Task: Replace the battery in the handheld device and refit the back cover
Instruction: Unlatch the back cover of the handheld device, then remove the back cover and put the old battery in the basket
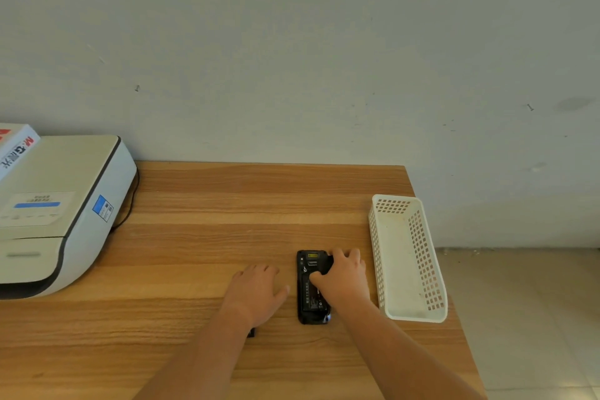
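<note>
The black handheld device point(308, 295) lies back-up on the wooden table point(194, 237), its back cover off and a labelled black battery showing in its bay. My right hand point(344, 279) lies over the device's right side. Its thumb rests on the battery and its fingers curl over the upper right edge. My left hand point(256, 292) rests palm down on the table just left of the device. A small black part point(251, 332) peeks out from under my left wrist; most of it is hidden, so I cannot tell what it is.
A white perforated plastic basket point(376, 256) stands right of the device, near the table's right edge. A white printer point(58, 211) with a black cable fills the left side, a white box behind it. A wall runs along the table's far edge.
</note>
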A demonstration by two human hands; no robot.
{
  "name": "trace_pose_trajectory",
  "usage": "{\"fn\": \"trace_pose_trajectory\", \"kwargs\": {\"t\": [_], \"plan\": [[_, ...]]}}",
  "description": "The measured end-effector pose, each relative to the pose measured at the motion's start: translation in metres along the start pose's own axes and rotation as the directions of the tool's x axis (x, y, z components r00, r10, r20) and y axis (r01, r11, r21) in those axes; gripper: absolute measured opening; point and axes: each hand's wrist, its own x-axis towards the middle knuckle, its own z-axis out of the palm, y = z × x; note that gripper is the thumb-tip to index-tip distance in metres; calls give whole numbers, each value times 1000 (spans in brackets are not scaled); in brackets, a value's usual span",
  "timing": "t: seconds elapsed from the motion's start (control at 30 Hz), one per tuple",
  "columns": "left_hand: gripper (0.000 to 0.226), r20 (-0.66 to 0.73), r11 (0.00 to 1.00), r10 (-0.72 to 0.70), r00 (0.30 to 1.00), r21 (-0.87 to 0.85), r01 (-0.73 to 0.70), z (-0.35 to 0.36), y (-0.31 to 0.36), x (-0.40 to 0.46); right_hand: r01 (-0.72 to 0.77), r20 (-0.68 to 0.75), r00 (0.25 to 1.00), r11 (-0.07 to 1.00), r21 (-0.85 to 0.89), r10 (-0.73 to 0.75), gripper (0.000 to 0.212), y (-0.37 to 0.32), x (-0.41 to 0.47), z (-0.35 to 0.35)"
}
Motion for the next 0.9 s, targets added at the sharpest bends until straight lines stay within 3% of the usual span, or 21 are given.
{"fn": "trace_pose_trajectory", "kwargs": {"t": [0.37, 0.9], "plan": [[53, 87, 1000, -3, 996, -11, 4, -7, 10, 2, -99, 76, 990, 978, -183, 115, 53, 25, 5, -10], [48, 78, 1000, -18, 997, -18, 20, 5, 14, -4, -81, 86, 991, 972, -221, 102, 44, 45, 8, 19]]}}
